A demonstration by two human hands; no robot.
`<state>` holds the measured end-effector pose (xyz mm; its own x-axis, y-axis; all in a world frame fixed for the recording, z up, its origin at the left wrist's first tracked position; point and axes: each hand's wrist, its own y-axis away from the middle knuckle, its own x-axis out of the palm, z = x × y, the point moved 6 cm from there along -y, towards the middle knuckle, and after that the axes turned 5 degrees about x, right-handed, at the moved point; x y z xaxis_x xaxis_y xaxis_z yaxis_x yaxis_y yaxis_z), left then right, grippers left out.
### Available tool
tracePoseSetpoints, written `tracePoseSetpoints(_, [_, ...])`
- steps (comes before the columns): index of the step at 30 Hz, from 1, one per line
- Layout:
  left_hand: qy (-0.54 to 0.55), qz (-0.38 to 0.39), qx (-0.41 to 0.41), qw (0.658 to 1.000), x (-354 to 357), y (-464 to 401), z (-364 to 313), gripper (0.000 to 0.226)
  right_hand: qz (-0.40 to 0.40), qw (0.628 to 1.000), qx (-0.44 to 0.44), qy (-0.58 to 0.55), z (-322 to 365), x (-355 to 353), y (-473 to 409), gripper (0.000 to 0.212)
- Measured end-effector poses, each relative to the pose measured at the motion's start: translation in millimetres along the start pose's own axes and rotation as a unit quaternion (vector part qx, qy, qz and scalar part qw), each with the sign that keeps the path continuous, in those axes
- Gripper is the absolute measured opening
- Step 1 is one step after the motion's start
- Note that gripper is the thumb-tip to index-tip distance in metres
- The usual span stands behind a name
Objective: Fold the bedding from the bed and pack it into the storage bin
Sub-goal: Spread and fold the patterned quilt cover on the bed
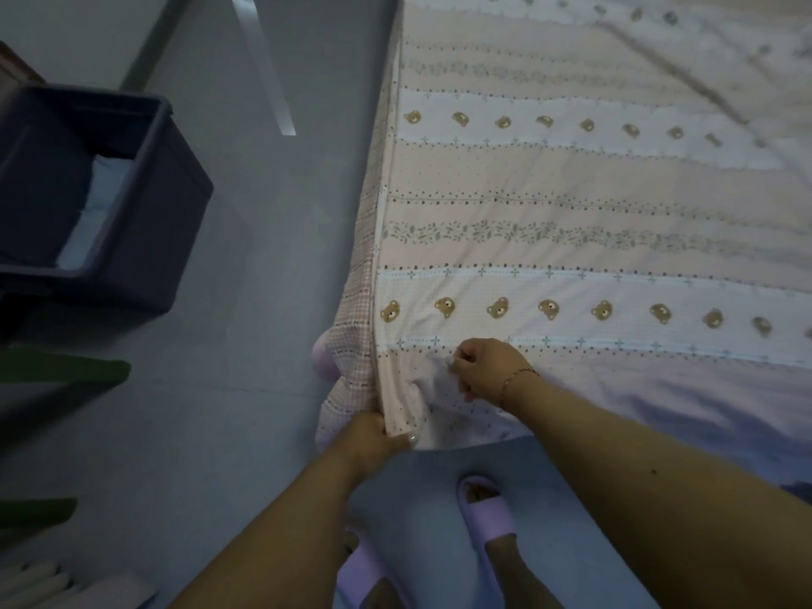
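Presently we judge folding barely begun: our left hand (373,437) grips the quilt (571,204) corner, our right hand (487,367) pinches its edge, lifting comes next.

quilt (571,204): pale pink and white stripes, brown bear heads, grey-green leaf bands, dotted rows | quilt edge near left: pink check | storage bin (145,204) far left: dark purple | slippers (487,512): lilac | floor (246,301): grey
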<state>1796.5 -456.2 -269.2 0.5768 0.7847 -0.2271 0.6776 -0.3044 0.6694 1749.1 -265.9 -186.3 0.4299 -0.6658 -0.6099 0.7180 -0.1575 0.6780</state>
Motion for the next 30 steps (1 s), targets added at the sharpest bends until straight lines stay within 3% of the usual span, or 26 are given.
tracePoseSetpoints(3, [0.022, 0.004, -0.004, 1.000, 5, 10, 6, 0.015, 0.014, 0.999, 0.020, -0.045, -12, 18, 17, 0.023])
tracePoseSetpoints(6, [0.058, -0.013, 0.012, 0.998, 6, 18, 8, 0.022, 0.033, 0.998, 0.036, -0.047, -22, 36, 37, 0.025])
tracePoseSetpoints(16, [0.097, -0.021, 0.033, 0.995, 26, 54, -5, 0.007, 0.047, 0.997, 0.021, -0.066, -43, 77, 86, 0.026])
tracePoseSetpoints(21, [0.164, -0.023, 0.022, 0.986, 36, 68, -14, 0.018, 0.018, 0.999, -0.017, -0.028, -52, 82, 108, 0.004])
tracePoseSetpoints(24, [0.169, -0.002, 0.020, 0.985, 39, 81, -17, 0.029, 0.010, 0.998, -0.032, -0.046, -53, 87, 120, 0.014])
tracePoseSetpoints(27, [0.189, 0.020, 0.022, 0.982, 44, 90, -19, 0.027, -0.017, 0.997, -0.040, -0.063, -49, 86, 129, 0.025])
tracePoseSetpoints(30, [0.225, 0.022, 0.021, 0.974, 50, 100, -26, 0.024, -0.054, 0.997, -0.044, -0.027, -43, 82, 138, 0.019])
